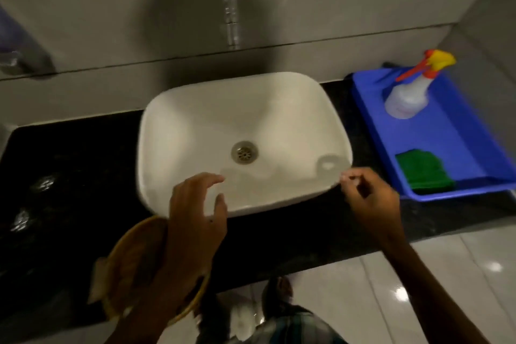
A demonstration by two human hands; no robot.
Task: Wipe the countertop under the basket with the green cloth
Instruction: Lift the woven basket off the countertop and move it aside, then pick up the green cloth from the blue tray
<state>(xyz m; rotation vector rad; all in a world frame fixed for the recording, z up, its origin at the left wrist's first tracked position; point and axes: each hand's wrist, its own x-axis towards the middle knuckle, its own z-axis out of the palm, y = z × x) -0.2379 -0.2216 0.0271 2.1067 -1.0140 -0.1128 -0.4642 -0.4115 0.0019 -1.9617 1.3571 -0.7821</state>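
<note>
The green cloth [421, 170] lies folded in the near corner of a blue tray [363, 109] on the right of the black countertop [69, 176]. A round yellow woven basket [134, 265] sits at the counter's front edge, partly hidden under my left forearm. My left hand [195, 209] hovers over the front rim of the white sink [195, 120], fingers spread and holding nothing. By the sink's front right corner my right hand [368, 201] has its fingers curled together, with nothing visible in them. It is a short way left of the tray.
A spray bottle [407, 95] with an orange and yellow head stands at the back of the tray. A chrome tap [229, 8] comes out of the wall above the sink. Glossy white floor tiles [460, 260] lie below the counter edge.
</note>
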